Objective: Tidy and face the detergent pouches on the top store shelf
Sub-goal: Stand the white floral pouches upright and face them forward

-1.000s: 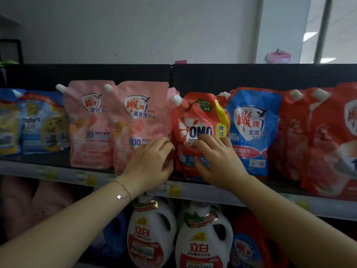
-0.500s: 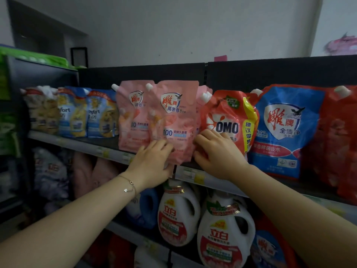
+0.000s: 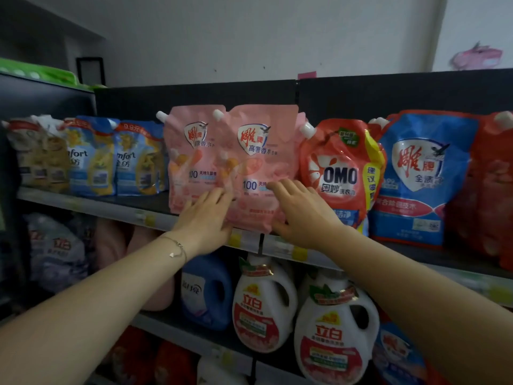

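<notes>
Indoors, dark top shelf (image 3: 151,199), pale wall (image 3: 249,37)

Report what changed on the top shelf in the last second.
The right hand left the OMO pouch and moved left onto the front pink pouch; the left hand slid to that pouch's left edge, fingers flatter. No pouch visibly shifted.

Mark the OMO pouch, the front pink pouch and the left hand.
OMO pouch (image 3: 340,175): head view, on the OMO logo.
front pink pouch (image 3: 263,159): head view, on its upper front panel.
left hand (image 3: 206,218): head view, back of the hand.
</notes>
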`<state>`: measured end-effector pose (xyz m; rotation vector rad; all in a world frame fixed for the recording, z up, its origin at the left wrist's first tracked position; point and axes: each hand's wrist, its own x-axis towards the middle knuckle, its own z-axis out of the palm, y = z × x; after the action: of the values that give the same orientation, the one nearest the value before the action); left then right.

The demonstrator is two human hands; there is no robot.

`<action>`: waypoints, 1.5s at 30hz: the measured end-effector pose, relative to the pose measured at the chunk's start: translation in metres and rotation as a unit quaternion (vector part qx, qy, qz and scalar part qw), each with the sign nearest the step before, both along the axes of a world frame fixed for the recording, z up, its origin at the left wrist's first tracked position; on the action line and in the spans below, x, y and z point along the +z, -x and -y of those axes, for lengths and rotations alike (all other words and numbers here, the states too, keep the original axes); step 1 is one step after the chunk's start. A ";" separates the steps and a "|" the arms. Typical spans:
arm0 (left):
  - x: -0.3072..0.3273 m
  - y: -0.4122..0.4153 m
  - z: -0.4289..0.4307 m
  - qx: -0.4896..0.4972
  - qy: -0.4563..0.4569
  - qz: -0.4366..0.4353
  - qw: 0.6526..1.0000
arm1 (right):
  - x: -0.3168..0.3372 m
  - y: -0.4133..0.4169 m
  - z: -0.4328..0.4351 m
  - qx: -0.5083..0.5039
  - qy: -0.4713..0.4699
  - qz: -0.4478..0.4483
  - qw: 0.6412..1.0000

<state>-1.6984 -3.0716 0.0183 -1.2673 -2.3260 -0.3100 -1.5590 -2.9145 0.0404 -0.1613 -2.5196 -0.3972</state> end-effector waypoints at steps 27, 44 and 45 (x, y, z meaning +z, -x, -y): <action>0.017 0.120 -0.086 -0.118 0.088 -0.129 0.981 | 0.007 0.101 -0.024 -0.210 -0.009 0.090 0.973; 0.008 0.119 -0.113 -0.125 0.038 -0.218 0.967 | 0.008 0.110 -0.023 -0.259 0.018 0.060 0.964; 0.008 0.120 -0.105 -0.135 0.030 -0.227 0.964 | 0.009 0.108 -0.020 -0.254 0.015 0.058 0.965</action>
<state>-1.8188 -2.9664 0.0268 -1.5051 -1.7915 -0.0261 -1.6667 -2.8942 0.0497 -0.8294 -2.5769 -0.5805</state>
